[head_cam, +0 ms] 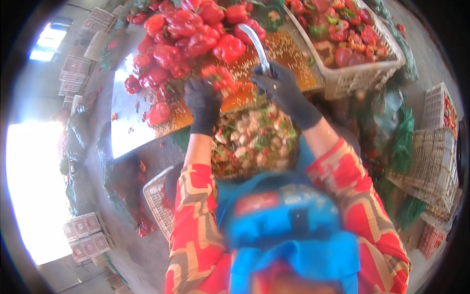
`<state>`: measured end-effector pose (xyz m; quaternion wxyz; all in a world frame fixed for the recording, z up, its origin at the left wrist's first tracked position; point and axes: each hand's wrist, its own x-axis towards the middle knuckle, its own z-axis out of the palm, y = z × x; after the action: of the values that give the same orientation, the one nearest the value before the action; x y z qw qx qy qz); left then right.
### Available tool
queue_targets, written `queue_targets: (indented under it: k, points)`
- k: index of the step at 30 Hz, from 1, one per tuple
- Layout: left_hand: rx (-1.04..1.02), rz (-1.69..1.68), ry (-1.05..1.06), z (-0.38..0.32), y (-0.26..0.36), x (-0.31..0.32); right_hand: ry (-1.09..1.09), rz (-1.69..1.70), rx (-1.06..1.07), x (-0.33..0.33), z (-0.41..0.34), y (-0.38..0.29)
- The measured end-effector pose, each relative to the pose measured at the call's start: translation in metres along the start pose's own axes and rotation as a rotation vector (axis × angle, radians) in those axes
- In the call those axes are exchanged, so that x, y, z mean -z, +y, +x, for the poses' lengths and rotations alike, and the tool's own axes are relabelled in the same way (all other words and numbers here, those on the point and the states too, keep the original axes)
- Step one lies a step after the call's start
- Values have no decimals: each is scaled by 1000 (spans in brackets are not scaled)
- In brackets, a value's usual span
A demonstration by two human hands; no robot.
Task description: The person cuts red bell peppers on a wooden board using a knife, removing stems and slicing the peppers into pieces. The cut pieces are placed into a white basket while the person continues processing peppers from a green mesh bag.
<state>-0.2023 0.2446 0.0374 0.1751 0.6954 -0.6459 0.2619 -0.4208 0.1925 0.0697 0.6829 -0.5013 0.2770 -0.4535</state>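
My left hand, in a dark glove, has its fingers curled on a cut-looking red bell pepper over the table's front part. My right hand, also gloved, grips a curved knife; its shiny blade points up and away from me, clear of the pepper. Beyond my left hand lies a pile of whole red bell peppers. Pale seeds are scattered over the orange-brown board under my hands. Directly below its near edge is a heap of pepper cores and trimmings, close to my lap.
A plastic crate of cut peppers stands at the table's right. Another white crate sits by my left forearm. Stacked crates and green net bags line the right side. Filled net bags stand at the left.
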Motion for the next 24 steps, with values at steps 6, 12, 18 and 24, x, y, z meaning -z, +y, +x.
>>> queue_targets:
  k: [6,12,18,24]
  points:
    - [36,-203,-262,-15,-14,-20,-36,-54,-72,2,-10,33]
    - [396,-740,-172,-37,-32,-50,-41,-165,-174,2,-3,40]
    - [759,-1338,-82,-33,-42,-54,-20,-113,-130,-8,2,67]
    - [677,-1060,134,-23,2,5,83,52,-144,-15,7,67]
